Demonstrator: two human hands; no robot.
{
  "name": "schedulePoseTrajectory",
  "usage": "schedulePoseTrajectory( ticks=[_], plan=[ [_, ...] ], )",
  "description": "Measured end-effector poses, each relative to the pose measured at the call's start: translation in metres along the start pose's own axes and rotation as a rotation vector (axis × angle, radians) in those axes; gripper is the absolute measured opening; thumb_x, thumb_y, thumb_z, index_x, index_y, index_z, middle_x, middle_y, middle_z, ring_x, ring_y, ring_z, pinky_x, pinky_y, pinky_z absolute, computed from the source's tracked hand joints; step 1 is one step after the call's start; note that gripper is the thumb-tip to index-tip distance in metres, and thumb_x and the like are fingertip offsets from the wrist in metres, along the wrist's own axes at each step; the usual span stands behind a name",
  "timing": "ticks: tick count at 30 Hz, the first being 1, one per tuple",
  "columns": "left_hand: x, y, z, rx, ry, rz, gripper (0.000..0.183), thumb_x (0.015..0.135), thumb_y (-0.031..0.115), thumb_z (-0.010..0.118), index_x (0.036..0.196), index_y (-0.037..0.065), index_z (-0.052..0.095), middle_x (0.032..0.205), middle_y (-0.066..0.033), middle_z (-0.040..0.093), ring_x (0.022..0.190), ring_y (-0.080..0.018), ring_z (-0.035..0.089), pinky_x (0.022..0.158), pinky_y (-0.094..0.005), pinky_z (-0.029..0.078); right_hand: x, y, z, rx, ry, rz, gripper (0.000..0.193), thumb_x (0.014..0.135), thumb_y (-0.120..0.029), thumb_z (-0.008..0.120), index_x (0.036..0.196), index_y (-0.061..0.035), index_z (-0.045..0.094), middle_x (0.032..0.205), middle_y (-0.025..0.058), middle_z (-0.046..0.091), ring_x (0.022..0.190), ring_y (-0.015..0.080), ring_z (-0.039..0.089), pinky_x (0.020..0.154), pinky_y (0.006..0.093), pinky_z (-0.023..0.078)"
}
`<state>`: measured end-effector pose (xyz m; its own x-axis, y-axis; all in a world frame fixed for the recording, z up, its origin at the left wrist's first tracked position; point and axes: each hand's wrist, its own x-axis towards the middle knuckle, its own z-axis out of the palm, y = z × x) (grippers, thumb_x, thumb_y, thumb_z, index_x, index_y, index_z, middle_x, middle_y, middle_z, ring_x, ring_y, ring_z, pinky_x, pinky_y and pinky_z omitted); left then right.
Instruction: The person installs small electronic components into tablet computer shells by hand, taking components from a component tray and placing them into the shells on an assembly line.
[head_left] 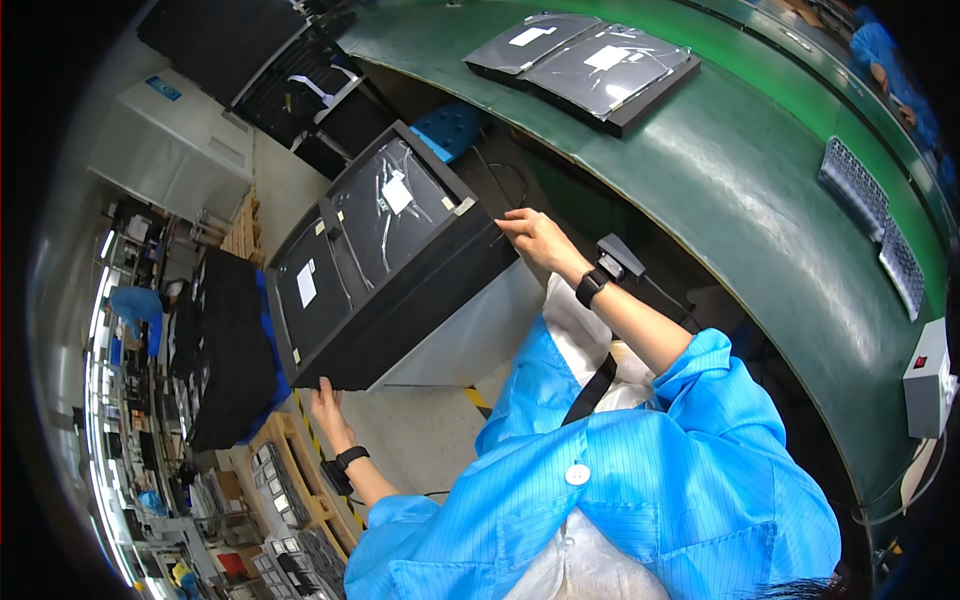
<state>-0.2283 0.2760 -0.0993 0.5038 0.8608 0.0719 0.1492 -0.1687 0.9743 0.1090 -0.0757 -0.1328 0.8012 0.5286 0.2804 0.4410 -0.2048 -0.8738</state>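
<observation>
A deep black tray or stack of trays (420,292), foam-like, stands in front of me, turned at an angle. Two compartments in its top hold dark flat panels in clear film (385,215), each with a white label. My right hand (545,245) grips the tray's right corner, thumb and fingers closed at the edge. At the near left corner, my left hand (330,412) has its fingers against the lower edge; the fingertips are partly hidden. Below the tray shows a pale grey surface (460,340).
A green workbench (700,200) curves along the right, bearing another black tray of wrapped panels (620,75), grey keyboard-like strips (870,205) and a white switch box (930,375). A blue stool (445,130) stands behind the tray. Wooden pallets (300,470) and black stacks (215,345) are left. People work farther off.
</observation>
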Motion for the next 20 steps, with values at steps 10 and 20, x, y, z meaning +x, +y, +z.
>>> schedulePoseTrajectory(
  ticks=[10,20],
  plan=[
    [0.016,-0.016,-0.002,-0.137,0.126,-0.024,0.093,0.096,0.069,0.031,0.139,-0.013,0.037,0.139,-0.0270,0.047,0.130,-0.0336,0.047,0.111,-0.0424,0.036,-0.009,-0.003,-0.001,0.140,-0.075,0.113,0.044,0.090,-0.013,0.056,0.134,-0.0102,0.058,0.122,0.0144,0.064,0.110,0.0254,0.061,0.095,0.0348,0.048],
    [0.087,-0.142,-0.009,-0.617,0.208,-0.062,0.067,0.100,0.052,0.043,0.144,0.002,0.038,0.145,-0.0082,0.046,0.121,-0.0232,0.052,0.109,-0.0356,0.036,-0.012,0.053,0.011,0.371,-0.071,0.287,0.062,0.103,-0.050,0.038,0.125,0.0023,0.060,0.128,0.0174,0.062,0.121,0.0271,0.057,0.103,0.0342,0.042]
  ],
)
